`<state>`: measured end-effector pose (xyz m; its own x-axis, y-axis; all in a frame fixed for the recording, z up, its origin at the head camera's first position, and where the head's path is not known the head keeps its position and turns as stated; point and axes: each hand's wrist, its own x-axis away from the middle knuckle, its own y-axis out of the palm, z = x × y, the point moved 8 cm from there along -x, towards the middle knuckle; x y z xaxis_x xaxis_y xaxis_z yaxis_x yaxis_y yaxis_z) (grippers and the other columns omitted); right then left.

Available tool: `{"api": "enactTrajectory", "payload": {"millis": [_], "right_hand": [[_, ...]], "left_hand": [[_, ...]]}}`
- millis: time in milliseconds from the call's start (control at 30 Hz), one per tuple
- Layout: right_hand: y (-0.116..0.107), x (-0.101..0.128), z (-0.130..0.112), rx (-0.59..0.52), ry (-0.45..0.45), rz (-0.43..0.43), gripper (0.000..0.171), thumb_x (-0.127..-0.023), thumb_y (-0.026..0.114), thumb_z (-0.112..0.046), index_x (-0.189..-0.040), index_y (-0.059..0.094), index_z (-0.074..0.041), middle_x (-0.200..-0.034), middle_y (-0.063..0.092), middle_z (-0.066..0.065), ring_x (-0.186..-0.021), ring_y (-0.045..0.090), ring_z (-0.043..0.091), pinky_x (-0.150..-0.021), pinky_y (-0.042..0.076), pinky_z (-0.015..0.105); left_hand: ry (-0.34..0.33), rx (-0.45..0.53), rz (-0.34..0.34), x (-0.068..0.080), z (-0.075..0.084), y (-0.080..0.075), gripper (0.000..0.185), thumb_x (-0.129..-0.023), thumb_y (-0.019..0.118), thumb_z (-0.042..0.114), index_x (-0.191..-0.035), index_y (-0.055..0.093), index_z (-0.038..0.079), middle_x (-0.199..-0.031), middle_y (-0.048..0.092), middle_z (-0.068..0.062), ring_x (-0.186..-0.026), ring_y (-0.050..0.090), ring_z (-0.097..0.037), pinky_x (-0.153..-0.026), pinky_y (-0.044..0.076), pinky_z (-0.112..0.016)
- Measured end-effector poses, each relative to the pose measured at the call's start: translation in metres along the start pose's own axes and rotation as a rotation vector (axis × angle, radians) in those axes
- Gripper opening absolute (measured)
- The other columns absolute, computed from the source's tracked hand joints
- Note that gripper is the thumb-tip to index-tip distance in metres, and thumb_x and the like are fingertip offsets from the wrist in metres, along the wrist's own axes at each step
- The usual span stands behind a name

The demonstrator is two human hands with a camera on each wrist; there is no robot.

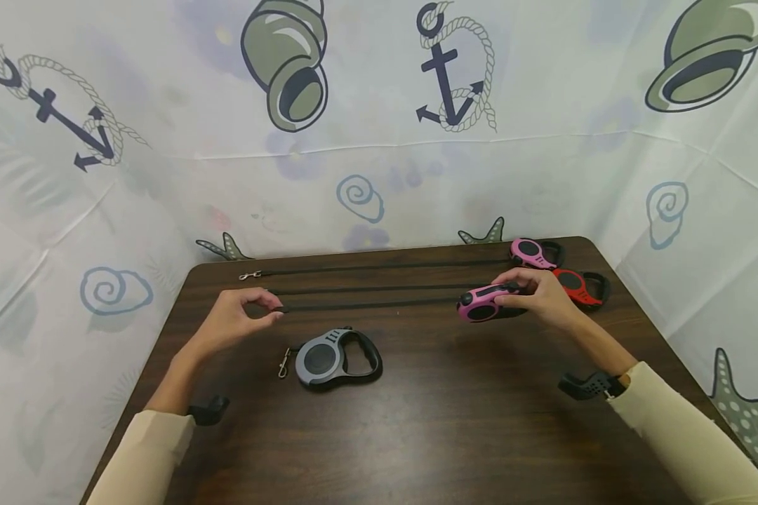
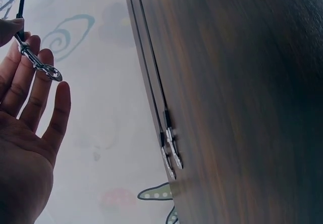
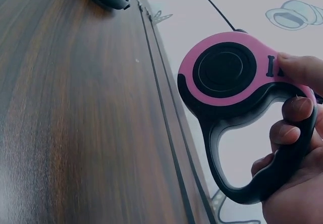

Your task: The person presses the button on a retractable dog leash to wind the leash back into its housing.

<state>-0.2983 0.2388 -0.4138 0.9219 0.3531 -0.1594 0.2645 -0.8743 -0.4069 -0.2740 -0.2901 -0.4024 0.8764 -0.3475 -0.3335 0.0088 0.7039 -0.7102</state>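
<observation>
My right hand (image 1: 540, 294) grips a pink and black retractable dog leash (image 1: 479, 305) by its looped handle, fingers curled through the loop (image 3: 290, 156) and thumb on the pink casing. From that leash a thin black cord (image 1: 366, 305) runs left across to my left hand (image 1: 230, 319). There, thumb and fingertips pinch the cord's end, just above its metal clip (image 2: 43, 65). The left wrist view shows the clip hanging in front of the spread fingers. Between the hands and nearer the person lies a grey and black retractable leash (image 1: 320, 358).
Another pink leash (image 1: 527, 251) and a red leash (image 1: 571, 283) lie at the table's back right. Their cords stretch left along the back edge, ending in metal clips (image 2: 174, 153). The grey leash's clip (image 1: 283, 363) lies beside it. A patterned cloth (image 1: 379, 140) hangs behind the table.
</observation>
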Motion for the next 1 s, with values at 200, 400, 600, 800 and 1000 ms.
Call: {"api": "enactTrajectory", "payload": {"millis": [200,400,600,800,1000], "right_hand": [[0.004,-0.002,0.000,0.009,0.011,-0.001,0.030,-0.094,0.081,-0.011,-0.121,0.073,-0.002,-0.093,0.076,0.006,-0.079,0.063,0.015,-0.069,0.052,0.028],[0.009,-0.004,0.001,-0.012,0.029,-0.010,0.031,-0.094,0.081,-0.012,-0.122,0.072,-0.002,-0.095,0.077,0.005,-0.083,0.066,0.017,-0.074,0.055,0.027],[0.019,-0.005,0.001,-0.021,0.031,-0.027,0.030,-0.095,0.080,-0.011,-0.123,0.072,-0.002,-0.097,0.078,0.005,-0.085,0.067,0.019,-0.075,0.056,0.027],[0.027,-0.006,-0.001,-0.067,0.041,-0.042,0.030,-0.096,0.079,-0.012,-0.124,0.071,-0.002,-0.101,0.078,0.005,-0.089,0.067,0.021,-0.079,0.057,0.028],[0.035,-0.010,-0.007,-0.097,-0.009,-0.065,0.029,-0.096,0.077,-0.007,-0.123,0.071,0.001,-0.100,0.078,0.005,-0.087,0.069,0.019,-0.077,0.058,0.027]], "left_hand": [[0.003,-0.014,-0.006,-0.002,-0.001,0.004,0.015,-0.088,0.086,0.008,-0.099,0.079,0.014,-0.091,0.076,0.005,-0.086,0.069,-0.010,-0.083,0.050,-0.020],[0.014,-0.013,-0.005,-0.005,0.004,0.008,0.018,-0.087,0.087,0.006,-0.099,0.078,0.015,-0.090,0.076,0.007,-0.085,0.069,-0.009,-0.082,0.052,-0.022],[0.037,-0.003,-0.014,-0.007,0.013,0.013,0.020,-0.085,0.087,0.004,-0.099,0.078,0.014,-0.091,0.076,0.006,-0.086,0.071,-0.018,-0.082,0.051,-0.020],[0.073,-0.004,-0.019,-0.012,0.022,0.018,0.019,-0.085,0.087,0.004,-0.099,0.078,0.015,-0.092,0.076,0.007,-0.085,0.072,-0.018,-0.080,0.052,-0.019],[0.091,-0.004,-0.024,-0.016,0.028,0.024,0.018,-0.086,0.086,0.004,-0.098,0.078,0.015,-0.091,0.076,0.007,-0.084,0.069,-0.008,-0.078,0.053,-0.021]]}}
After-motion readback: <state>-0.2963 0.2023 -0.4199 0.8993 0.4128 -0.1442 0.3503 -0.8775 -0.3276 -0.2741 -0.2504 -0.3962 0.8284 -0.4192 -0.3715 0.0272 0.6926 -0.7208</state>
